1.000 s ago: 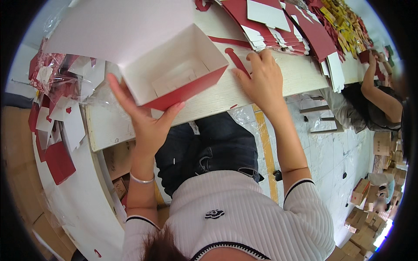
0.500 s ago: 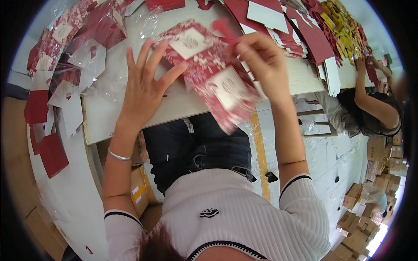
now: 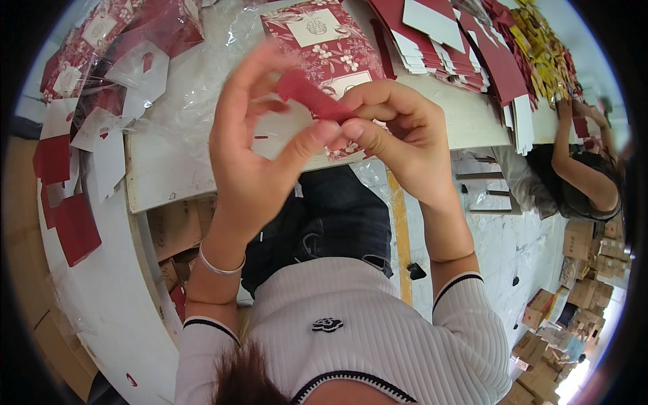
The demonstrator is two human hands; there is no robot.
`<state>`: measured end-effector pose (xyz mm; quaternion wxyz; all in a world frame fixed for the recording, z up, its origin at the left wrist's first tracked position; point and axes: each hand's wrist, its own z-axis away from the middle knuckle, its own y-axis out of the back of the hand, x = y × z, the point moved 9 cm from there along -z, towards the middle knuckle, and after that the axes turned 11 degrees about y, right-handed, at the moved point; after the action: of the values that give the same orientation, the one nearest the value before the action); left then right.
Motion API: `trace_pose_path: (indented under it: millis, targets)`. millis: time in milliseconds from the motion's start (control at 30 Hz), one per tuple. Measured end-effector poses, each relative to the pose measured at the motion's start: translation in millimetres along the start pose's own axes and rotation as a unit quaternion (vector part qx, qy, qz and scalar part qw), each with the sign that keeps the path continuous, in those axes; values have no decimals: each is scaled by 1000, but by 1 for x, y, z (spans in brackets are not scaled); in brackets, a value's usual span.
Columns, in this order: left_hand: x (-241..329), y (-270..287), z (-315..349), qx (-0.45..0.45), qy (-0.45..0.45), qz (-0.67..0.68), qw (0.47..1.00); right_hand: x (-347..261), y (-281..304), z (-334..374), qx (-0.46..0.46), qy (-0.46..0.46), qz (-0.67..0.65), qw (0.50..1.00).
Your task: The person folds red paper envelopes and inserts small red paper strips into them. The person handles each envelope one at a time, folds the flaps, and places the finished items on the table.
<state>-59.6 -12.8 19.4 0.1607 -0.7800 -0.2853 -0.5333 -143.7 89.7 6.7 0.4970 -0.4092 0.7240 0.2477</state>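
Here, two hands (image 3: 251, 158), right (image 3: 408, 135) pinching one ribbon (image 3: 310, 96); one patterned box (image 3: 327, 59).

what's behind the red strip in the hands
The flower-patterned box, its lower pale label partly showing. Whatever the red strip and right hand directly cover can't be seen.

red ribbon (image 3: 314, 100): slanting, apparently ribbed | floral red box (image 3: 331, 55): pale-labelled, partly behind it

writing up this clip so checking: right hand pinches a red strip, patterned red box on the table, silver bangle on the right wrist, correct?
Not quite: the head view shows the silver bangle on the left wrist. The rest stands: right hand pinches a red strip, patterned red box on the table.
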Motion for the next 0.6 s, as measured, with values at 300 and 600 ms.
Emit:
trace_pose_path:
  millis: [300, 600]
  targets:
    - [42, -21, 25, -37, -295, -215, 930, 9, 19, -4, 71, 19, -117, 990]
    - [-20, -20, 6, -24, 25, 208, 978, 29, 7, 0, 169, 10, -195, 966]
